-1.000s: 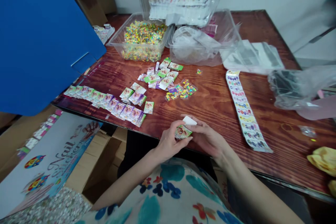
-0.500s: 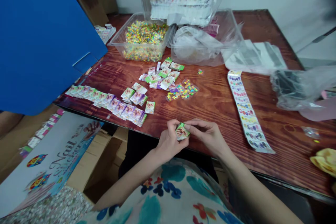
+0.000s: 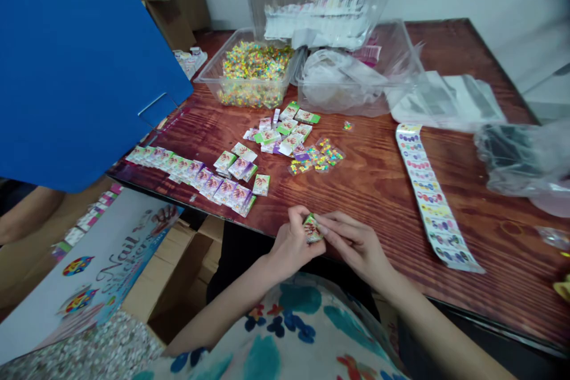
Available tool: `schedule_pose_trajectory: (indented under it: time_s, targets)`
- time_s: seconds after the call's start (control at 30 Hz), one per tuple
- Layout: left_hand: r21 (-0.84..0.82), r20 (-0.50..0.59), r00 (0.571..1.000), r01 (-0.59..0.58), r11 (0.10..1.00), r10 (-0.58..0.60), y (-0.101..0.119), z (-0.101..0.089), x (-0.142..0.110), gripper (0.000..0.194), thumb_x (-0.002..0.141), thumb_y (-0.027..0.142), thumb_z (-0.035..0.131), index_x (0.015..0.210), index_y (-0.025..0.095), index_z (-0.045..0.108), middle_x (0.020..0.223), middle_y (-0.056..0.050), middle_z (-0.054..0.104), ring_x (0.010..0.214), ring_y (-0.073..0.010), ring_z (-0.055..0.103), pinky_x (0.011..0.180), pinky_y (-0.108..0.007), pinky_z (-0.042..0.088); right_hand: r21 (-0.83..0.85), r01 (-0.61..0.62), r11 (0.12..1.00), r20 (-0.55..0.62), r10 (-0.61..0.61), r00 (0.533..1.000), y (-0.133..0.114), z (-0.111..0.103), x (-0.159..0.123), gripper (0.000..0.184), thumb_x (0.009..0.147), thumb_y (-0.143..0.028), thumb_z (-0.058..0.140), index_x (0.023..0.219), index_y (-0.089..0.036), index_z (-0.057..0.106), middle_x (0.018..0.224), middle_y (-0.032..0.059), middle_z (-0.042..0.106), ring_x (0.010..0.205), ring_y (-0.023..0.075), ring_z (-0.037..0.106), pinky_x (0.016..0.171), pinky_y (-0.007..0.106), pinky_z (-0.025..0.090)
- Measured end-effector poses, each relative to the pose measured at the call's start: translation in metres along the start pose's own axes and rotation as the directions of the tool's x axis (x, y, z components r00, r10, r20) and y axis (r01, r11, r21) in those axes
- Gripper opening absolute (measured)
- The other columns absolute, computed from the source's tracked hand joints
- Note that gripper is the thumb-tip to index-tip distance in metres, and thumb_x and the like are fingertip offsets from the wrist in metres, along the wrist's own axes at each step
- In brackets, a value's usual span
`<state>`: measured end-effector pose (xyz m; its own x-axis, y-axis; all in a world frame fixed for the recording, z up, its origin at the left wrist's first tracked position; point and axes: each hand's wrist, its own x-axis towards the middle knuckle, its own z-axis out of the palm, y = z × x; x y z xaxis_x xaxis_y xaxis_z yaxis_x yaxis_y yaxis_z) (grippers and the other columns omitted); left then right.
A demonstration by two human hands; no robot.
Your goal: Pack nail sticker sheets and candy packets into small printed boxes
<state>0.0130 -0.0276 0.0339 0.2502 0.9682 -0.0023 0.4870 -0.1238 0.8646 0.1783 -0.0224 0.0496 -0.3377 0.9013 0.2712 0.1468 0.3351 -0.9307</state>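
Packing workshop: sticker packets (image 3: pixel 231 181), bins (image 3: pixel 252 74), cartons (image 3: pixel 178 3).

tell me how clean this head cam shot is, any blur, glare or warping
Head view: fairly sharp at the centre, where both hands, left hand and right hand, pinch a small printed packet; the right edge smears, so the plastic bag looks soft; wide-lens warping bows the table edges; soft glare sits on the clear tubs; a blue board blocks the upper left.
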Motion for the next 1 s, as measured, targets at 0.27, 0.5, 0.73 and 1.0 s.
schedule_pose_trajectory:
  time_s: [0.27,0.5,0.73,1.0]
  targets:
    - [0.042,-0.107,0.992,0.073,0.996,-0.068,-0.006,-0.006,0.002,0.044,0.079,0.020,0.061,0.107,0.025,0.028,0.089,0.001,0.057,0.077,-0.0187,0.065,0.066,-0.030,0.049,0.093,-0.117,0.989,-0.038,0.121,0.992,0.019,0.019,0.016,0.023,0.089,-0.032,0.060,0.106,-0.025,0.074,0.091,0.0051,0.073,0.080,0.0185,0.068,0.073,0.031,0.056]
    - [0.555,-0.273,0.955,0.058,0.830,0.116,-0.026,-0.017,0.021,0.038,0.089,0.042,0.055,0.114,0.016,0.042,0.110,-0.015,0.056,0.109,-0.0317,0.056,0.088,-0.050,0.048,0.117,-0.263,0.958,-0.121,0.277,0.953,0.064,0.026,0.076,0.029,0.083,-0.042,0.062,0.098,-0.018,0.069,0.089,0.0057,0.073,0.073,0.0192,0.068,0.067,0.032,0.057]
    - [0.520,-0.405,0.906,0.117,0.846,0.124,-0.039,-0.016,0.035,0.025,0.091,0.016,0.044,0.115,0.012,0.039,0.118,-0.021,0.052,0.114,-0.0316,0.053,0.091,-0.053,0.047,-0.193,-0.243,0.951,-0.062,0.235,0.970,0.073,0.054,0.119,0.014,0.085,-0.027,0.053,0.085,-0.019,0.065,0.076,0.0038,0.067,0.065,0.0171,0.062,0.064,0.031,0.052]
    - [0.527,-0.416,0.900,0.118,0.842,0.134,-0.043,-0.011,0.035,0.025,0.088,0.011,0.044,0.112,0.011,0.040,0.121,-0.024,0.051,0.119,-0.0338,0.051,0.093,-0.055,0.046,-0.695,-0.072,0.715,-0.029,0.073,0.997,0.047,0.023,0.163,0.021,0.093,-0.024,0.049,0.090,-0.017,0.069,0.095,0.0091,0.067,0.083,0.0191,0.063,0.075,0.028,0.045]
